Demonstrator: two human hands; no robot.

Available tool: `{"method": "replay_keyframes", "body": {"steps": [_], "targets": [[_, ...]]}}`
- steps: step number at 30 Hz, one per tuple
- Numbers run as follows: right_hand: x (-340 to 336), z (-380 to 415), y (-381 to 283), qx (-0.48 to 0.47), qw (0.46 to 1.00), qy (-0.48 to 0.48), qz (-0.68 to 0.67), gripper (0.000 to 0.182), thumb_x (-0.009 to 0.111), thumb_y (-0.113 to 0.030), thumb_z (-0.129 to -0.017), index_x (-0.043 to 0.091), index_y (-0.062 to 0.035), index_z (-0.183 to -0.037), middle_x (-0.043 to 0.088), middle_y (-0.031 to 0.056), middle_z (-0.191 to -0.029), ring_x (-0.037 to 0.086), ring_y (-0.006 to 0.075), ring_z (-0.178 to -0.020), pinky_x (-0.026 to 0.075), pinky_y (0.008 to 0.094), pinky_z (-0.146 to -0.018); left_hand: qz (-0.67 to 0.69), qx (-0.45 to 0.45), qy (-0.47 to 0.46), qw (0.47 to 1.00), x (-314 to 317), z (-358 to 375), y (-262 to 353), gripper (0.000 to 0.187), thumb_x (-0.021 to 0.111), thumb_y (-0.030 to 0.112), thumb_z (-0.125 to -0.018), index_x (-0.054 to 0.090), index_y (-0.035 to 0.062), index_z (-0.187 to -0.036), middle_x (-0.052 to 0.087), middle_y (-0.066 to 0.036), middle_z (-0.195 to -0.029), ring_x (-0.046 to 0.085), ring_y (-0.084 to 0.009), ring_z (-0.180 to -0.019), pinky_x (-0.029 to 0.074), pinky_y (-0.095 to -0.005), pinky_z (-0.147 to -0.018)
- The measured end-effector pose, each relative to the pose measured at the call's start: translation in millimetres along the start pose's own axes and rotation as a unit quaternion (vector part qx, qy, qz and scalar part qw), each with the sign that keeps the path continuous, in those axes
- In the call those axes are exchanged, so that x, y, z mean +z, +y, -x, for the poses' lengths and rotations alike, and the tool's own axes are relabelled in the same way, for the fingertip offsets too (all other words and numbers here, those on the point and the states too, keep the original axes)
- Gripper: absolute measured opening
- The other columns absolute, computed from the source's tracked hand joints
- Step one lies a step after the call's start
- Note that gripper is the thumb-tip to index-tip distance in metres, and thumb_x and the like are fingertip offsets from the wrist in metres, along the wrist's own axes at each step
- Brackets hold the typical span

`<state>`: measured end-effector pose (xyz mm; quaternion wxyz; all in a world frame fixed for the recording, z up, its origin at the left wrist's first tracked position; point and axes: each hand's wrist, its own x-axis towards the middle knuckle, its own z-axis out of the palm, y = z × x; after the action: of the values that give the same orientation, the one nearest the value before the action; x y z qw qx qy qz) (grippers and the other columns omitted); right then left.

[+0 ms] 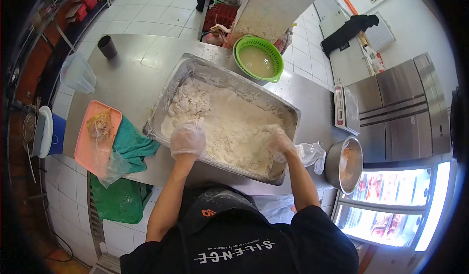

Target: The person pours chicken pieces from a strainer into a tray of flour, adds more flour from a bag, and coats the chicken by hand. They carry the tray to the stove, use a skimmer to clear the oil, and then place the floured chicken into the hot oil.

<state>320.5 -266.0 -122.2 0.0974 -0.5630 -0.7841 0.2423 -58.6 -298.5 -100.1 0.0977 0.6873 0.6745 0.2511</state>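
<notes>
A deep metal tray (pixel 296 122) holds a bed of white flour (pixel 237 112). Flour-coated pieces (pixel 190 98) are heaped in its far left corner, and more clumps lie along the near side. My left hand (pixel 188 139), in a clear plastic glove, is over the tray's near left edge by the flour. Its fingers are bunched and blurred by the glove. Inside the right end of the tray, my right hand (pixel 277 142) touches the flour and is dusted with it; its fingertips are hard to make out.
Behind the tray sits a green strainer basket (pixel 278 61) with cloudy liquid. A steel bowl (pixel 332 169) and a scale (pixel 340 109) stand right. On the left are a pink tray (pixel 84 147) with a bagged item, a teal cloth (pixel 132 147), a clear container (pixel 78 73) and a dark cup (pixel 107 47).
</notes>
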Motion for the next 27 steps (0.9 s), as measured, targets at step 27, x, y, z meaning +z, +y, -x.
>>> {"method": "replay_keyframes", "body": {"steps": [27], "targets": [[51, 19, -70, 0.050, 0.987, -0.016, 0.153, 0.039, 0.061, -0.028, -0.084, 0.065, -0.0024, -0.114, 0.066, 0.0230, -0.109, 0.062, 0.0392, -0.103, 0.047, 0.0450, -0.095, 0.028, -0.020, -0.010, 0.999, 10, 1, 1, 0.026, 0.062, 0.032, -0.084, 0.067, 0.0072, -0.079, 0.062, -0.016, -0.073, 0.060, -0.0376, -0.069, 0.046, -0.0497, -0.063]]}}
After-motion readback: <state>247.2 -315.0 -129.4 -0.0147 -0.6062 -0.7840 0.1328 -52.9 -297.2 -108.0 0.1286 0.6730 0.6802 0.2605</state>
